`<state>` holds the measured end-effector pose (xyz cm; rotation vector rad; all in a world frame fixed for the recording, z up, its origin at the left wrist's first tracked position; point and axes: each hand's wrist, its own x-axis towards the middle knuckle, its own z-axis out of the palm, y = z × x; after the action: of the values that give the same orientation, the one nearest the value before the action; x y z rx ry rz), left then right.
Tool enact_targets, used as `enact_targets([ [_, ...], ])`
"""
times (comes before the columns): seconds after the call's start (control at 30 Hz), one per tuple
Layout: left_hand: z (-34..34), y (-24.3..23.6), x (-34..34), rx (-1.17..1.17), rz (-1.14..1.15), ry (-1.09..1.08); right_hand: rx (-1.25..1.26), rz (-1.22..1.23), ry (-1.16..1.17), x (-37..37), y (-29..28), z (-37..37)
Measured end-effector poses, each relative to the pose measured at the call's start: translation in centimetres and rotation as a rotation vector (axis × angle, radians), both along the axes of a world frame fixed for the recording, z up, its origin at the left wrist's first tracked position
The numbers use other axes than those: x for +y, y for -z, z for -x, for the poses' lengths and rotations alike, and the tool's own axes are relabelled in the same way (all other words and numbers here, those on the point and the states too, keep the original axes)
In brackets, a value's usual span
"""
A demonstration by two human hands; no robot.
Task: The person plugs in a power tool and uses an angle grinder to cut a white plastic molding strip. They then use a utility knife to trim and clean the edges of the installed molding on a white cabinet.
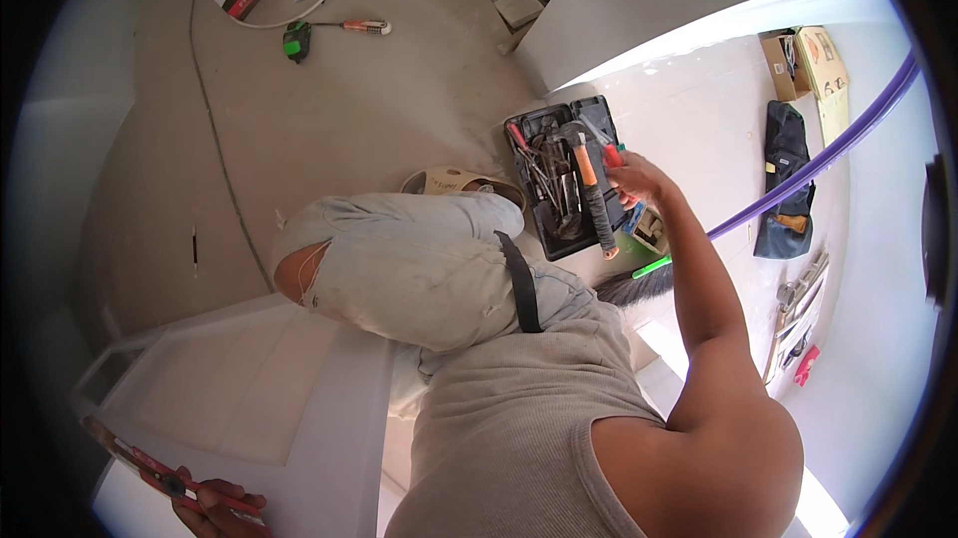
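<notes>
1. Left hand [210, 506], lower edge: fingers curled around a red-and-black tool [150, 468] beside the white panel [239, 388].
2. Right hand [639, 179] over the black toolbox [559, 179] on the floor; closed on a small red-handled tool [611, 154].
3. Judgement: lift straight up, clear of the hammer [594, 194], to avoid snagging.

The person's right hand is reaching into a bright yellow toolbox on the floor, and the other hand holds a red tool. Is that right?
Not quite. The toolbox is black, not yellow, as the head view shows. The right hand does reach over it, and the left hand holds a red tool.
</notes>
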<state>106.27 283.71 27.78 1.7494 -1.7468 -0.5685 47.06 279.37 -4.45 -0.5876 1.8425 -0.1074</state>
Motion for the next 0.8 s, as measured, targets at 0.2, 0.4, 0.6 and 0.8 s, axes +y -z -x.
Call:
enact_targets([
  [0.2, 0.1, 0.2, 0.0, -0.035, 0.029, -0.060, 0.079, 0.055, -0.019, 0.9, 1.4, 0.0],
  [0.4, -0.2, 0.2, -0.1, -0.087, 0.063, 0.057, 0.232, 0.324, -0.303, 3.2, 6.8, -1.6],
  [0.6, 0.1, 0.4, -0.2, -0.070, 0.063, 0.026, 0.014, -0.069, -0.163, 1.5, 7.2, -5.2],
  [0.8, 0.4, 0.2, -0.2, -0.044, 0.037, -0.022, 0.480, -0.116, -0.478, 1.7, 9.7, -8.0],
])
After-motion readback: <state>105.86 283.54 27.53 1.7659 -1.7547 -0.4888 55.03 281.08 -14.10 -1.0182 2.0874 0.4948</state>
